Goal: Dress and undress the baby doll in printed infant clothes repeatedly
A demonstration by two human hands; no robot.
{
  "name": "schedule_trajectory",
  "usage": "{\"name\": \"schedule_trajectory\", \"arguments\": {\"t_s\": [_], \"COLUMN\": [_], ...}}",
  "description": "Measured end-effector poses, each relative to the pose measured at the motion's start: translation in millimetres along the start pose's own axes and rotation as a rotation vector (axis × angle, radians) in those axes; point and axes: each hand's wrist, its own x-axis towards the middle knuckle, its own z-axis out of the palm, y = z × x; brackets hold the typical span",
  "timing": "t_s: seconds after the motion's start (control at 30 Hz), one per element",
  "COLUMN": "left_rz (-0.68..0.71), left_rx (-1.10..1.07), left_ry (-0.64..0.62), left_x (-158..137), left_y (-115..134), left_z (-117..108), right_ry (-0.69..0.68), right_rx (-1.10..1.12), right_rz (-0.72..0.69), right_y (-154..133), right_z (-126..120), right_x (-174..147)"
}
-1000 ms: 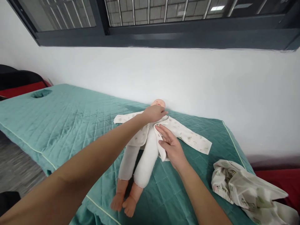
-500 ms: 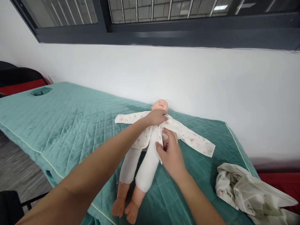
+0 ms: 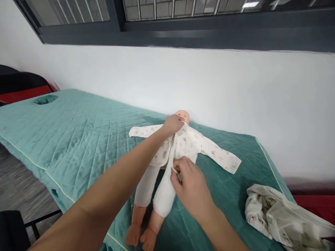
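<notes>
A baby doll [image 3: 184, 114] lies on its back on a green quilted bed cover [image 3: 86, 122], its feet toward me. It wears a white patterned baby shirt [image 3: 186, 143] with the sleeves spread to both sides, over white cloth on its body and legs. My left hand [image 3: 173, 124] is closed on the shirt's front edge at the neck, partly covering the doll's chin. Lower down, my right hand [image 3: 188, 179] pinches the bottom corner of the same front panel over the doll's thigh. A button shows on the other panel, and the front edges lie close together at the chest.
A crumpled white patterned cloth [image 3: 282, 216] lies at the bed's right end. Behind the bed rises a white wall [image 3: 235, 87] with a dark-framed window [image 3: 183, 36]. A black-and-red chair [image 3: 26, 85] stands at far left, and a black chair part [image 3: 12, 228] at lower left.
The shirt's front panel on the right has been drawn across the doll's chest and belly. My left hand has moved slightly up toward the chin; my right hand has moved down, now gripping the hem.
</notes>
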Motion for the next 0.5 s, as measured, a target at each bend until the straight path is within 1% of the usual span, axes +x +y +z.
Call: {"name": "schedule_trajectory", "arguments": {"t_s": [0.1,0.23,0.33,0.43,0.5], "left_rz": [-0.055,-0.051,0.004,0.110,0.180], "left_rx": [-0.044,-0.091,-0.196,-0.315,-0.301], "left_ry": [0.016,0.064,0.125,0.195,0.239], "left_x": [1.4,3.4,1.4,-7.1,-18.0], "left_y": [-7.5,-18.3,-25.4,-31.6,-38.0], "left_z": [0.6,8.4,14.0,13.8,10.6], "right_ry": [-0.033,-0.102,-0.101,-0.070,-0.069], "right_rx": [-0.017,-0.009,0.039,0.020,0.001], "right_rz": [-0.143,-0.172,-0.170,-0.144,-0.115], "right_y": [-9.4,-5.7,1.9,10.4,15.7], "right_z": [8.2,11.6,10.1,10.6,12.7], "right_x": [-2.5,-0.4,2.6,4.0,3.7]}}
